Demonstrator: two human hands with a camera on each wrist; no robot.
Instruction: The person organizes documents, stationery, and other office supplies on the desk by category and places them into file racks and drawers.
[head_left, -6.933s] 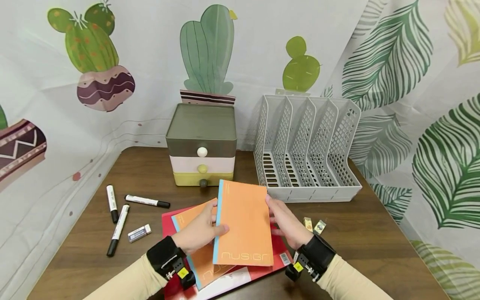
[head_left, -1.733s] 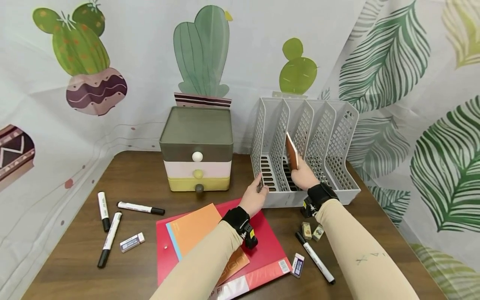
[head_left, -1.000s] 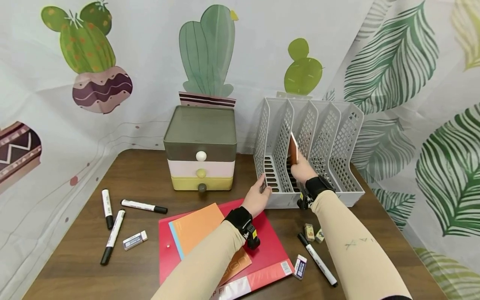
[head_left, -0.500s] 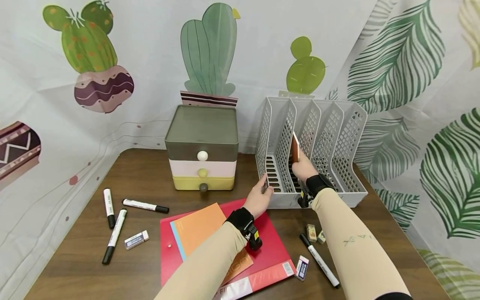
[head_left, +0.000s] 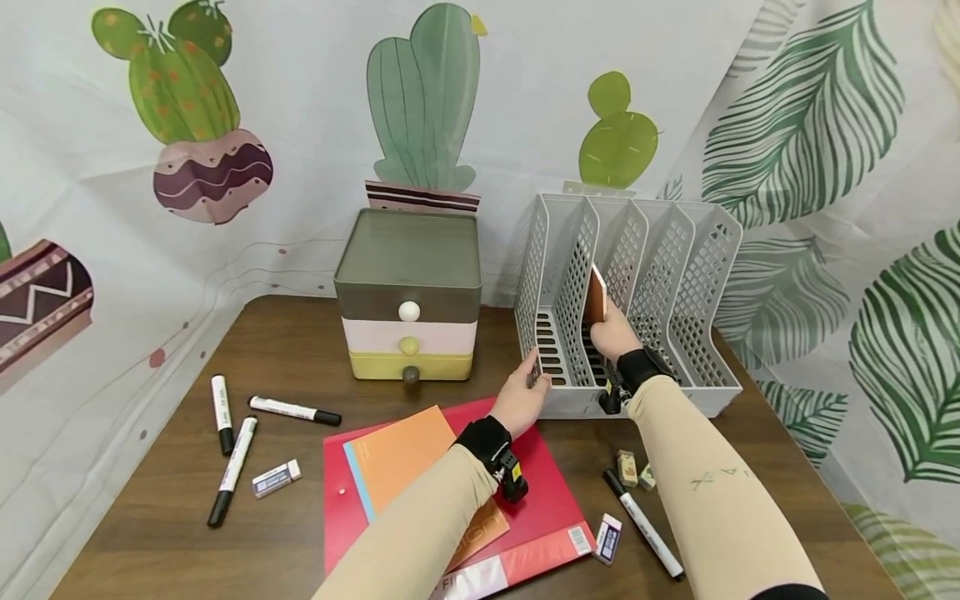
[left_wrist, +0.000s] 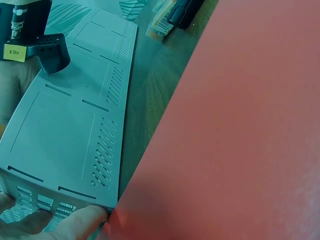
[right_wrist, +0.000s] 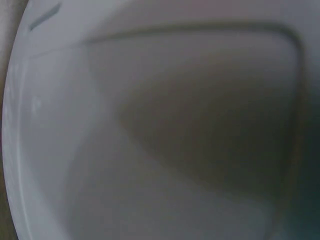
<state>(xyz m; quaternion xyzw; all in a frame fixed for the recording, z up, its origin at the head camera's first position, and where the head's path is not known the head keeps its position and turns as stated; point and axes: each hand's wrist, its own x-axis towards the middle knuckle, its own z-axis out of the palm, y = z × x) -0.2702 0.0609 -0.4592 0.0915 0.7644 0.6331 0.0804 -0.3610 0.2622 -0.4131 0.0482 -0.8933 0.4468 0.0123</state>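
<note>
The notebook [head_left: 596, 293] stands on its edge in the second slot from the left of the gray rack [head_left: 678, 250]. Only its top corner shows above the wall of the slot. The right hand [head_left: 611, 333] reaches into that slot and holds the notebook by its near edge, probably to keep it upright so it does not flop over. I cannot tell just how the fingers lie, because the slot wall hides them. The right wrist view is a gray blur and shows nothing clear.

The left hand [head_left: 521, 396] grips the front left corner of the rack. Its fingers curl over the low front wall, and the thumb [left_wrist: 80, 219] presses on the corner in the left wrist view. I think this keeps the rack from sliding back while the other hand works in the slot.

Just in front of the rack lies a red folder [head_left: 543, 492] flat on the table [head_left: 292, 342]. A second orange notebook [head_left: 397, 454] lies on top of it, partly under the left arm.

Near the right arm are a marker [head_left: 643, 523], a small eraser [head_left: 607, 537] and two tiny blocks [head_left: 633, 469]. On the left side of the table lie three more markers [head_left: 236, 450] and another eraser [head_left: 276, 477]. A little chest of drawers [head_left: 407, 293] stands just left of the rack, by the cactus curtain [head_left: 187, 100].
</note>
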